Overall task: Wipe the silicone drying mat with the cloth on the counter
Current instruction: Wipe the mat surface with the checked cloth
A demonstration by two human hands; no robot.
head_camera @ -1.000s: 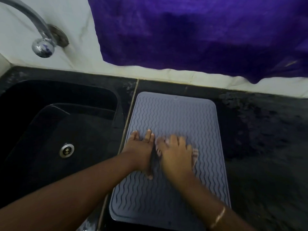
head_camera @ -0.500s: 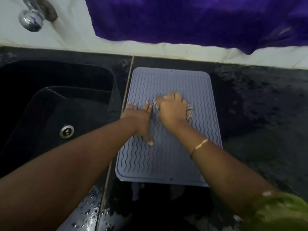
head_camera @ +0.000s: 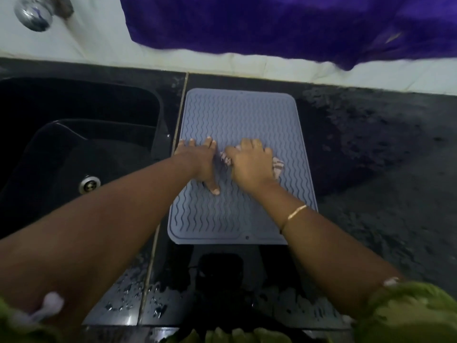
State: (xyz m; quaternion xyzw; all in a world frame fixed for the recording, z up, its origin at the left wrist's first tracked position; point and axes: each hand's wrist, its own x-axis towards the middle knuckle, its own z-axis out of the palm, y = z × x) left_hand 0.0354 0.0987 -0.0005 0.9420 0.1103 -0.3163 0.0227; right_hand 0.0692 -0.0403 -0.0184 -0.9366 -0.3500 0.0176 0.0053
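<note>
You find no legible text, label, brand, number or sign here. The silicone drying mat (head_camera: 237,125) carries only a wavy ridge pattern, the cloth (head_camera: 278,167) only stripes, and the purple fabric (head_camera: 284,23) at the far side is plain.

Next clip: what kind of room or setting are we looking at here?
Most likely a home kitchen counter. A black sink with a metal drain sits beside a dark stone counter, a chrome tap is on the wall, and a grey silicone drying mat lies on the counter.
</note>
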